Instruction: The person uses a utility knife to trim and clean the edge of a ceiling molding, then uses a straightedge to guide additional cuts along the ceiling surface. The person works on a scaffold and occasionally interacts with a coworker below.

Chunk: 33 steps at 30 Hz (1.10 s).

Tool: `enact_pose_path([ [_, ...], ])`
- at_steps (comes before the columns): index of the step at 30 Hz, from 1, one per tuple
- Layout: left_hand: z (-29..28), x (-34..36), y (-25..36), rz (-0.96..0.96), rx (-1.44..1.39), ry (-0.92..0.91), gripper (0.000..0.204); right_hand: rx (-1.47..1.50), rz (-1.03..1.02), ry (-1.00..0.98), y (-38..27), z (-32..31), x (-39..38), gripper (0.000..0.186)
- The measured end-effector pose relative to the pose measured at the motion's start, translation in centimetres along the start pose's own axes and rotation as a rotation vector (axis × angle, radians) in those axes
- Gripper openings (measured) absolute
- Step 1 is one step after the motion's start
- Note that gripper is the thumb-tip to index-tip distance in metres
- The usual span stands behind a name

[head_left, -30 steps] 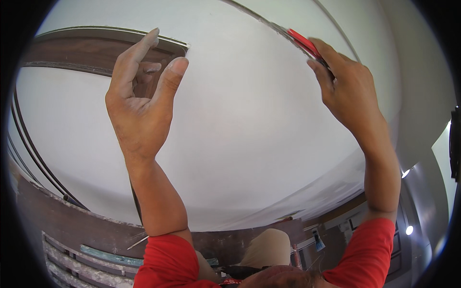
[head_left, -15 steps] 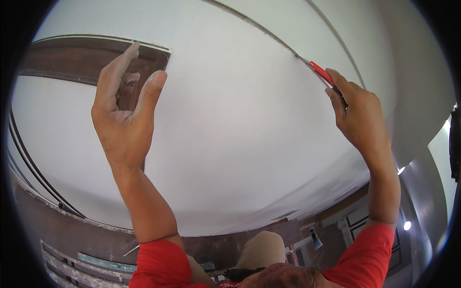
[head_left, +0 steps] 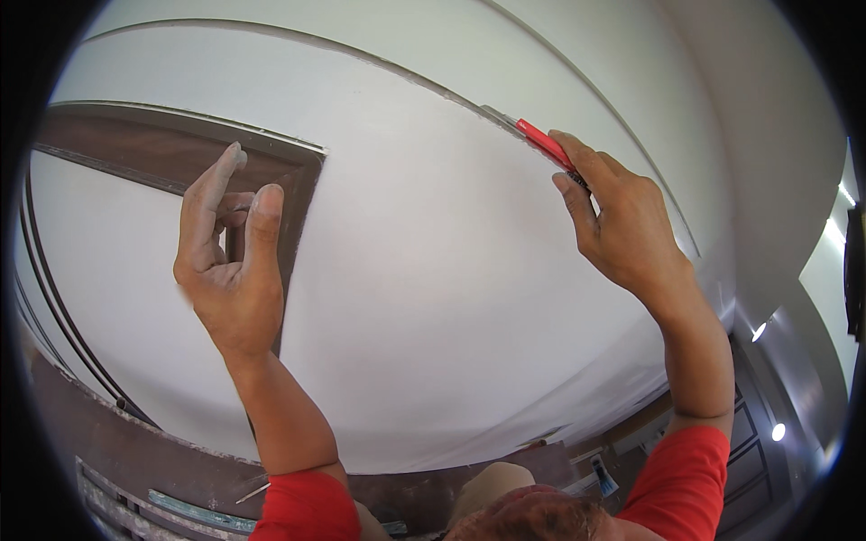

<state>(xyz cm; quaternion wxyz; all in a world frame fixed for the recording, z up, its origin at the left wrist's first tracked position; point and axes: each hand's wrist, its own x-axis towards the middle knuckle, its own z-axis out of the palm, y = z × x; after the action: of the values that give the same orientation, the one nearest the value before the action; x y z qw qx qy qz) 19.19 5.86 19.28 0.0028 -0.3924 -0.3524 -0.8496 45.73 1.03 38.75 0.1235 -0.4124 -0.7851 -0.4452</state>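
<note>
My right hand (head_left: 622, 221) is raised and closed around a red utility knife (head_left: 545, 142). The knife's blade (head_left: 498, 117) points up and left and lies along a thin dark line (head_left: 388, 65) across the white wall (head_left: 433, 261); whether it cuts in, I cannot tell. My left hand (head_left: 230, 261), dusty with white powder, is held up in front of the corner of a dark brown frame (head_left: 302, 194). Its fingers curve, with thumb and index finger apart and nothing between them. Whether it touches the frame or wall is unclear.
A second thin line (head_left: 595, 95) crosses the wall higher up. Worn slats (head_left: 203, 511) lie at the lower left beside a brown ledge (head_left: 117, 437). A brush (head_left: 603, 475) hangs at the lower right, and lit lamps (head_left: 778, 432) show along the right side.
My right hand has moved the knife left along the dark line. My left hand sits lower, its fingers a little more curled. The view has shifted, showing more of the wall above.
</note>
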Motion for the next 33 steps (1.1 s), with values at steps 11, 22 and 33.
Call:
enact_pose_path([
  [11,-2.0,0.5,-1.6,-0.003,-0.184,0.403,0.044,0.160,0.009,0.164,-0.9,-1.7,-1.4,0.049],
  [22,-4.4,1.9,-3.5,0.144,-0.289,0.477,0.047,0.244,0.031,0.177,-0.2,0.9,0.1,0.047],
  [33,-4.2,1.1,-5.1,0.195,-0.307,0.445,0.038,-0.036,0.011,-0.067,-0.3,2.4,1.2,0.038],
])
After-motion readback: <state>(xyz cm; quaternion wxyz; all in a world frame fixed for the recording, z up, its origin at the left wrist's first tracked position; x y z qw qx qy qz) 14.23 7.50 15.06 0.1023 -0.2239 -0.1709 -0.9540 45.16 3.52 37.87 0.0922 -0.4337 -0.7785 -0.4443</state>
